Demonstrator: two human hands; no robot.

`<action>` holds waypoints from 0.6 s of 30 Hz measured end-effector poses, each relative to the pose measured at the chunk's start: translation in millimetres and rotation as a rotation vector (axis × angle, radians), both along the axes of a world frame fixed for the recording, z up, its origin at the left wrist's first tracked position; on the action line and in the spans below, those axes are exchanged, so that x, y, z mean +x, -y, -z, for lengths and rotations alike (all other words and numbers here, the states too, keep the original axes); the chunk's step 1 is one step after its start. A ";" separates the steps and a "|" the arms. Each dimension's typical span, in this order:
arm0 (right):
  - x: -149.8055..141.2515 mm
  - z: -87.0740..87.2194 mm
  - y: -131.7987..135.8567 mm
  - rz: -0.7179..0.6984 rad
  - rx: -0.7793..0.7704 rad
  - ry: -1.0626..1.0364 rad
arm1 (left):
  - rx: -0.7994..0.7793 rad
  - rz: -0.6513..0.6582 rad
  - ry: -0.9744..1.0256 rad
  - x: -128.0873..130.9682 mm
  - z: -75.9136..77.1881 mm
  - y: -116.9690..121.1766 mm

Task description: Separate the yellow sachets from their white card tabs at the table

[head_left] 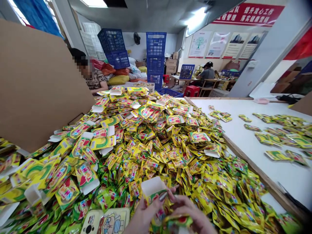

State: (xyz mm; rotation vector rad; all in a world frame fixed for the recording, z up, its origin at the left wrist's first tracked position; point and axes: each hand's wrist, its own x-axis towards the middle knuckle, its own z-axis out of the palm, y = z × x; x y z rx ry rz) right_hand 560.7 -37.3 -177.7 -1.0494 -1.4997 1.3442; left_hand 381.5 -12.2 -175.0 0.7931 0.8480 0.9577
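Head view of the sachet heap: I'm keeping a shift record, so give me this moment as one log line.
left hand: white-tabbed packet | right hand: green-yellow sachet | around: sachet heap | right of heap: white table

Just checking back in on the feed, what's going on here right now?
A person's left hand holds a white-tabbed yellow card pack while the right hand pinches a green-and-yellow sachet just beside it, above a large heap of yellow and green packets. More packets lie scattered on a white table to the right. A co-worker sits beyond the heap, near stacked blue plastic crates.
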 end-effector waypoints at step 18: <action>-2.0 -83.5 -26.3 -0.226 0.203 0.791 | 0.200 0.237 -0.371 15.9 10.4 5.8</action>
